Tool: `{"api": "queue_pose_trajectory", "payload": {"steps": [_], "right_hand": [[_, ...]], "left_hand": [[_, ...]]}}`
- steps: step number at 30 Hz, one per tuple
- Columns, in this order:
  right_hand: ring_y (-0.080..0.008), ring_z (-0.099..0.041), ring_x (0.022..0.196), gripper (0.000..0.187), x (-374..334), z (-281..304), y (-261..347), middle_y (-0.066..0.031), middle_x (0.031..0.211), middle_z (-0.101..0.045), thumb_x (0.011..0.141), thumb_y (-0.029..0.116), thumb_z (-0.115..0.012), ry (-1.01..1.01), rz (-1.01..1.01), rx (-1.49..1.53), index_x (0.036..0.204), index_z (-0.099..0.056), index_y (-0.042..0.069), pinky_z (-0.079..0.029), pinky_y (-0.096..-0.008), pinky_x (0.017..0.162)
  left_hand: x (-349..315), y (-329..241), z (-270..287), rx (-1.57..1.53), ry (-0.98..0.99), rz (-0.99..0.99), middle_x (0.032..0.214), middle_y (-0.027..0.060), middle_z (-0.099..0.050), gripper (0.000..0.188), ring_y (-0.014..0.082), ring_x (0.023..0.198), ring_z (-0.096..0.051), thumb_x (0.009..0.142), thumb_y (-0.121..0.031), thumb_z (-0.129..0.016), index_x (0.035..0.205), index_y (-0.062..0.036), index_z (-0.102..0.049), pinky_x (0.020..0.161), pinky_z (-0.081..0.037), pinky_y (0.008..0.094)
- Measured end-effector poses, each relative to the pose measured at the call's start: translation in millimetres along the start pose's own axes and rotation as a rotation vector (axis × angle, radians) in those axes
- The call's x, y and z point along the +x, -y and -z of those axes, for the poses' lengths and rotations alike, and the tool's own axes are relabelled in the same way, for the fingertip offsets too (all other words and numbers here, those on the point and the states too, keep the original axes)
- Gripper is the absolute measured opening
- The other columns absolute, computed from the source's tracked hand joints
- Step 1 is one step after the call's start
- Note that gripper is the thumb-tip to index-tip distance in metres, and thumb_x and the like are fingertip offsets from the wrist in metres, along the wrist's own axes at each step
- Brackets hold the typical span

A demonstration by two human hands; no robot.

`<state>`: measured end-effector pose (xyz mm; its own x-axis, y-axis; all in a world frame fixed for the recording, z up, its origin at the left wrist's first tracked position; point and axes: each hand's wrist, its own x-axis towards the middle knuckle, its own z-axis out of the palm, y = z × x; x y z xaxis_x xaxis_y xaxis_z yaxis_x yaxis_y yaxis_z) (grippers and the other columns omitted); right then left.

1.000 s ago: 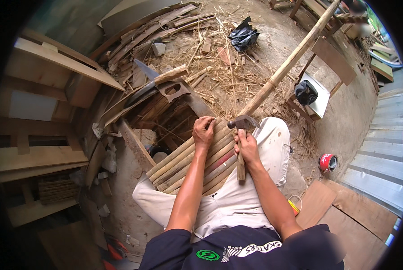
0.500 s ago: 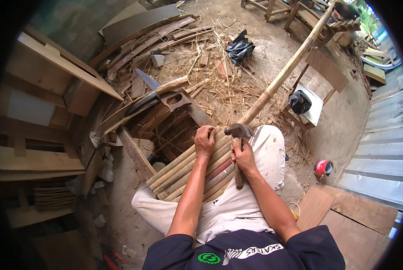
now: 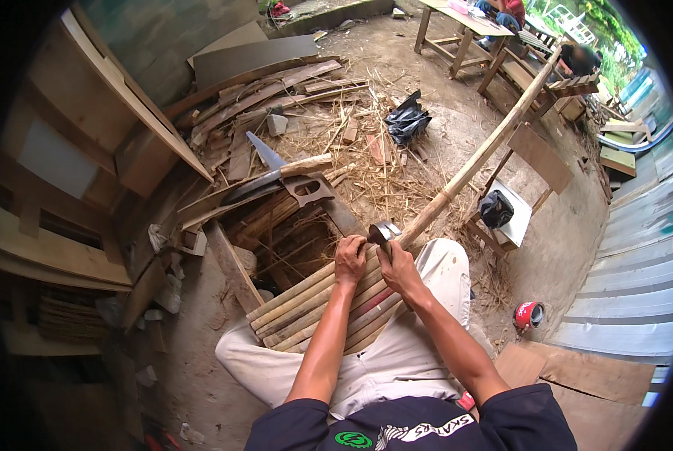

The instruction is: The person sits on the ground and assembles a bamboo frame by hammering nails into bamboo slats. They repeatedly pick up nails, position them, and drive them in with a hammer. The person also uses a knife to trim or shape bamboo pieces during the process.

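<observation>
A panel of round, bamboo-like slats laid side by side rests across my lap. At its far edge, my left hand is closed with its fingers pinched together; anything between them is too small to make out. Just right of it, my right hand grips a claw hammer by the handle. The hammer's metal head is beside my left fingertips, over the slats' far ends. My right hand and forearm hide most of the handle. One slat in the panel has a reddish stretch.
Beyond the panel lie a handsaw and a blade with a wooden handle on a wooden frame. A long pole slants away to the right. Nearby are a chair, a red can and a black bag.
My right hand has moved up and left, bringing the hammer head close to my left fingertips. The view has tilted up, showing more of the far benches and a person there.
</observation>
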<state>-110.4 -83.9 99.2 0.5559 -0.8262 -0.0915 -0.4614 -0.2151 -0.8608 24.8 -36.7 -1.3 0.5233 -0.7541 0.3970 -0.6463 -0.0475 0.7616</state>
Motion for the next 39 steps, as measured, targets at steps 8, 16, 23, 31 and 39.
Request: {"api": "queue_pose_trajectory", "payload": {"steps": [8,16,23,31,39], "right_hand": [[-0.0519,-0.061,0.086,0.02,2.2,-10.8,-9.0,-0.0319,0.083,-0.062,0.097,0.018,-0.056,-0.033,0.08,-0.06,0.105,-0.051,0.001,-0.048,-0.0532,0.067],[-0.0538,-0.06,0.086,0.025,1.0,-8.7,-9.3,-0.034,0.087,-0.062,0.098,0.02,-0.053,-0.052,0.156,-0.048,0.115,-0.05,0.003,-0.048,-0.0576,0.069],[-0.0543,-0.06,0.084,0.024,-1.1,-10.3,-11.0,-0.035,0.086,-0.062,0.098,0.022,-0.053,-0.022,0.116,-0.079,0.113,-0.05,0.003,-0.048,-0.0586,0.067],[-0.0541,-0.06,0.092,0.032,-2.6,1.7,7.2,-0.0361,0.091,-0.063,0.098,0.03,-0.054,-0.02,-0.09,0.017,0.103,-0.052,-0.001,-0.047,-0.0557,0.076],[-0.0403,-0.064,0.073,0.032,-42.0,-7.2,-5.2,-0.0238,0.078,-0.064,0.095,0.029,-0.058,-0.346,0.059,0.166,0.103,-0.06,-0.002,-0.048,-0.0429,0.066]], "left_hand": [[-0.4,2.7,0.7,0.002,-0.004,-0.021,0.098,0.0134,-0.066,0.014,0.0342,0.094,-0.061,0.081,-0.004,-0.067,0.095,-0.0021,-0.067,0.085,-0.049,0.041],[0.6,0.2,1.3,-0.005,0.014,0.004,0.098,0.012,-0.067,0.015,0.033,0.094,-0.062,0.079,-0.008,-0.071,0.092,-0.0034,-0.069,0.084,-0.049,0.0412],[1.0,-1.5,2.8,-0.02,0.001,0.006,0.095,0.0104,-0.067,0.013,0.0318,0.091,-0.061,0.08,-0.01,-0.072,0.091,-0.0037,-0.07,0.084,-0.049,0.0409],[1.9,-0.1,6.5,-0.024,0.037,0.002,0.096,0.0106,-0.069,0.009,0.0312,0.091,-0.063,0.081,-0.008,-0.072,0.09,-0.0062,-0.071,0.083,-0.049,0.0402],[-10.1,-4.3,16.5,0.257,0.015,0.316,0.093,0.0114,-0.06,0.037,0.0314,0.095,-0.058,0.077,-0.034,-0.08,0.093,-0.0068,-0.06,0.082,-0.044,0.0458]]}}
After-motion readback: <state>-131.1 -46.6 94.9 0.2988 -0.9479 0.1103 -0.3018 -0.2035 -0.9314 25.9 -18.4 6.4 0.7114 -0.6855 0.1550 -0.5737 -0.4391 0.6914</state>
